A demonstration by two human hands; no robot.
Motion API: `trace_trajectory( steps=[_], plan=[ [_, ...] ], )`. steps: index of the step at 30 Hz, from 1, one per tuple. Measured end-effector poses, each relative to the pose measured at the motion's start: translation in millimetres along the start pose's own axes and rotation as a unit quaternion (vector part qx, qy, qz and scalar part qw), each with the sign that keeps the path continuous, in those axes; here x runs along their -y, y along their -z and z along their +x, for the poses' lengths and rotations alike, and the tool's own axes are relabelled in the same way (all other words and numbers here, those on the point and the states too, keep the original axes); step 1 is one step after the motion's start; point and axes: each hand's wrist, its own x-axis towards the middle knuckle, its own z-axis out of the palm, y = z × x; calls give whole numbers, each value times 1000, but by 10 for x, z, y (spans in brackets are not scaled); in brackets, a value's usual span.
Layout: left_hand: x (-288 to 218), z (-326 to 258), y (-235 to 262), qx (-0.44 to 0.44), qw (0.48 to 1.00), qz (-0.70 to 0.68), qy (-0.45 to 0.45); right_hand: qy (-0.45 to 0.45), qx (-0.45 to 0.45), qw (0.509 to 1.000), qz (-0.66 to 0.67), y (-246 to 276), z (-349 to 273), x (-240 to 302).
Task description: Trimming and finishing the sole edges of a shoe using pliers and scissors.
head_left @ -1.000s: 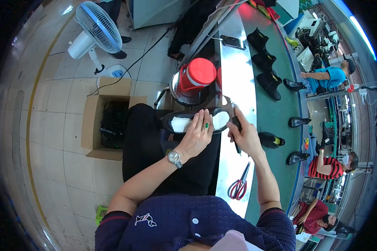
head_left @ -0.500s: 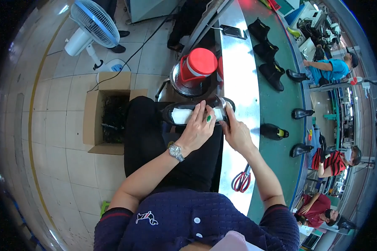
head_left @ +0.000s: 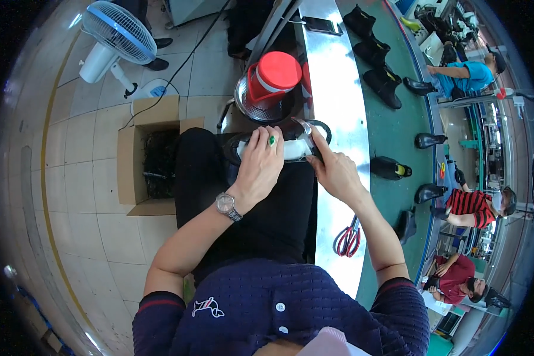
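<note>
A black shoe point(head_left: 320, 130) with a white strip point(head_left: 294, 150) along its middle lies across my lap, its right end over the bench edge. My left hand point(head_left: 261, 157) bends over the left part of the shoe, fingers together, gripping it; a green-stoned ring and a wristwatch are on this arm. Toward the right end, my right hand point(head_left: 337, 173) is closed around a curved shiny metal tool point(head_left: 303, 126), whose exact kind I cannot make out. The tool's upper end rises over the shoe, and my fingers hide most of its lower part.
Red-handled scissors point(head_left: 347, 240) and a phone point(head_left: 322, 25) lie on the metal bench point(head_left: 332, 77). Beyond, several black shoes stand on a green conveyor point(head_left: 391, 139), with co-workers across it. Left are an open carton point(head_left: 127, 169), a fan point(head_left: 118, 32) and a red-lidded jug point(head_left: 279, 70).
My left hand has slid left along the shoe, baring more of the white strip. The metal tool has shifted and tilted. Another shoe shows on the conveyor at lower right.
</note>
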Motion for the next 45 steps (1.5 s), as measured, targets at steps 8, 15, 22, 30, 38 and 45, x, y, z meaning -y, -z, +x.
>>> trace_trajectory(
  steps=[8, 15, 22, 30, 38, 45],
  plan=[
    [-26, -154, -148, -75, 977, 184, -82, -38, -14, 998, -42, -68, -21, 281],
    [29, -197, -204, -125, 977, 160, -71, 37, -113, 993, 15, 118, -60, 368],
    [84, -210, -280, -150, 981, 98, -71, 34, 4, 997, -66, 112, 0, 358],
    [72, -131, 152, -128, 992, 8, 13, 12, -17, 1000, -13, 11, 102, 372],
    [199, -281, 150, -70, 993, 94, 1, 19, -17, 999, 22, -118, 117, 517],
    [291, -289, 179, -97, 995, -25, 1, 31, -132, 974, 184, -75, 75, 663]
  ],
)
